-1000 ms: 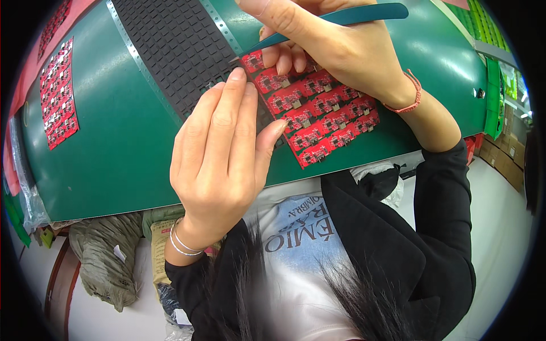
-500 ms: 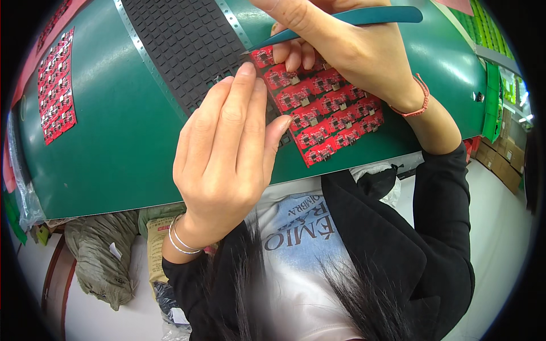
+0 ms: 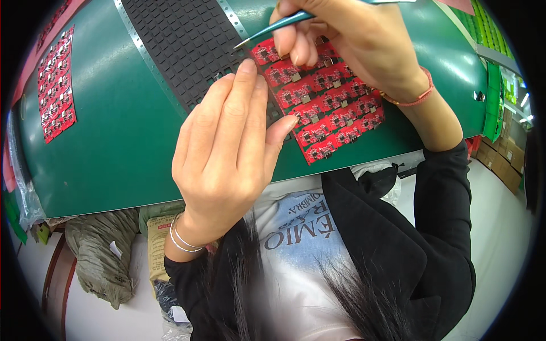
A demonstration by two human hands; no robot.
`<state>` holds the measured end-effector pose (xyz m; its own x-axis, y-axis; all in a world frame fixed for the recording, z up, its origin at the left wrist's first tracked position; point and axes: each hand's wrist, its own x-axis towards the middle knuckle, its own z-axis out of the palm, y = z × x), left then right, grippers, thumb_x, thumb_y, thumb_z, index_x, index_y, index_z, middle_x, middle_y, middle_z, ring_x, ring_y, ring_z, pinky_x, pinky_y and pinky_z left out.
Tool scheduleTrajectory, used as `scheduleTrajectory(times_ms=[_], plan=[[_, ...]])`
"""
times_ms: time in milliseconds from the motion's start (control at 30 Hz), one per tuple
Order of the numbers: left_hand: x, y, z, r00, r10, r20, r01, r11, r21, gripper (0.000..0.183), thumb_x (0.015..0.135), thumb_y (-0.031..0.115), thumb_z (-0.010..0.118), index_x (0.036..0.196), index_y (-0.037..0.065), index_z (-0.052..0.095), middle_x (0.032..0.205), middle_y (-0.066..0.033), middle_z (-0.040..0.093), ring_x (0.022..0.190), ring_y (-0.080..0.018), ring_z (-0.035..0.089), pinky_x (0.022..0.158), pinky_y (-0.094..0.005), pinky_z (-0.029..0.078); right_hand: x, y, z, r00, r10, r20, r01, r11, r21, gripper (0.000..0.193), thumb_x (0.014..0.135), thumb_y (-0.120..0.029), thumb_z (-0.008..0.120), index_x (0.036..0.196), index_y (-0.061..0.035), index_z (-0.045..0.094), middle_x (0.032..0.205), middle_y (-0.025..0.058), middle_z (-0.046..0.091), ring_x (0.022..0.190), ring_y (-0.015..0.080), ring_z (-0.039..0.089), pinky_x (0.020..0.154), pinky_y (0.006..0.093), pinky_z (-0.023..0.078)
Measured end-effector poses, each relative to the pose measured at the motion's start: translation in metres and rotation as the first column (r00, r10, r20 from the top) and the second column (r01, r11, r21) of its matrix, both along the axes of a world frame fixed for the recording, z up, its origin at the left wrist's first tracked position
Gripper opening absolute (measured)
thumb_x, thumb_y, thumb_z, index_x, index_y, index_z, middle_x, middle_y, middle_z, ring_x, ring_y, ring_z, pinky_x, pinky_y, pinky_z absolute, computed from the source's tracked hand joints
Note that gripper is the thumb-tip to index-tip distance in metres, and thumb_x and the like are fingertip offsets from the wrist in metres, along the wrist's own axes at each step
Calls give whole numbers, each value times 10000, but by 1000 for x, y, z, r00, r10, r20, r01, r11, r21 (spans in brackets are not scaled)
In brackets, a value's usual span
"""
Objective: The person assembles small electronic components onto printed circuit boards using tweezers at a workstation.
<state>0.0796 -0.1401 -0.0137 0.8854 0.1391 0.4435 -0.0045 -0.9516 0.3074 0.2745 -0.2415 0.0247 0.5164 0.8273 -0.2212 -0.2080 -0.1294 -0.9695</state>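
My left hand (image 3: 222, 139) lies flat over the lower part of a black sheet of small raised square pads (image 3: 176, 45). Its fingers are stretched out, and the thumb rests at the left edge of a red circuit board panel (image 3: 293, 94) crowded with small components. In my right hand (image 3: 364, 40), blue-green tweezers (image 3: 287, 21) are pinched between thumb and fingers. Their bare metal tips point left, at the sheet's right side just above my left fingertips. My right hand hovers over the panel's upper part and hides some of it. Whether the tips hold a pad is too small to tell.
Another red circuit board panel (image 3: 57, 85) lies on the green tabletop (image 3: 114, 165) at the left. Green bins (image 3: 493, 102) stand beyond the right edge. Bundled bags (image 3: 102, 256) sit below the table at the left, and cardboard boxes (image 3: 503, 159) at the right.
The tweezer tips have shifted slightly left and away from me, and the handle now slants more steeply. My right wrist has moved a little right. My left hand has barely moved.
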Motion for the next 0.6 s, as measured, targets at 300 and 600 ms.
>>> scheduleTrajectory(times_ms=[300,600], plan=[[9,-14,19,995,-88,38,92,990,-112,355,852,142,803,1144,-49,737,1205,-165,735,1094,-328,693,959,-409,551,31,-90,23,989,-145,20,146,989,-40,320,1074,-219,603,843,2,603,735,160,710,562,186,697,477,255,540],[59,-58,24,956,-294,-1,293,953,-82,340,823,151,808,1108,-26,754,1175,-144,729,1117,-322,699,934,-408,540,40,-141,-6,937,-48,347,66,997,-42,313,1082,-182,567,828,-1,547,734,180,704,542,159,661,494,253,545]])
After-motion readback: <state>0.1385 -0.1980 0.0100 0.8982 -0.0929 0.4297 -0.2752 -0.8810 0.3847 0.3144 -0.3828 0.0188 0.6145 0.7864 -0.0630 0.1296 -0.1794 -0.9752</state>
